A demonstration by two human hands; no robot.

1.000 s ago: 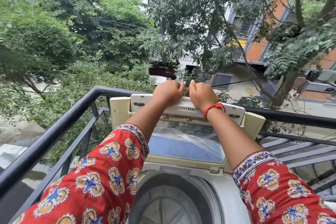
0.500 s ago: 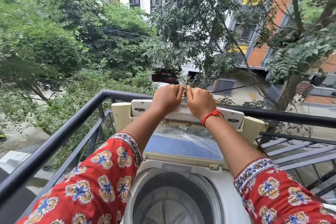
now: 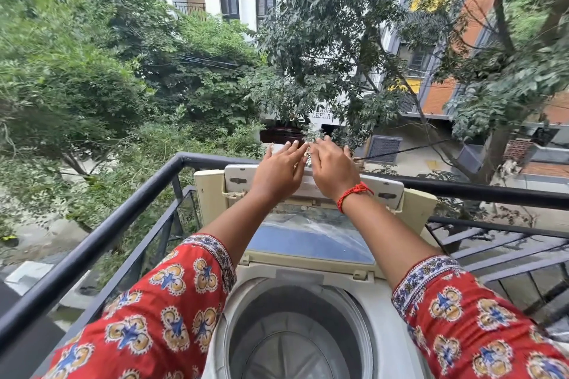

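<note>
At the centre of the frame, the left hand (image 3: 278, 171) and right hand (image 3: 334, 169) hover with fingers spread, grasping nothing. They sit above the washing machine's raised lid (image 3: 311, 237), fingertips near a leafy twig (image 3: 314, 134). A dropped forearm could knock the lid shut.

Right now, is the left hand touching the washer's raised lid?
Cannot tell: the head view shows the left hand overlapping the lid, hiding any gap.

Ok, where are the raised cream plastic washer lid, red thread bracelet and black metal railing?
raised cream plastic washer lid (image 3: 308, 240): head view, window panel.
red thread bracelet (image 3: 351, 194): head view, wrist strand.
black metal railing (image 3: 123, 215): head view, left bar.
</note>
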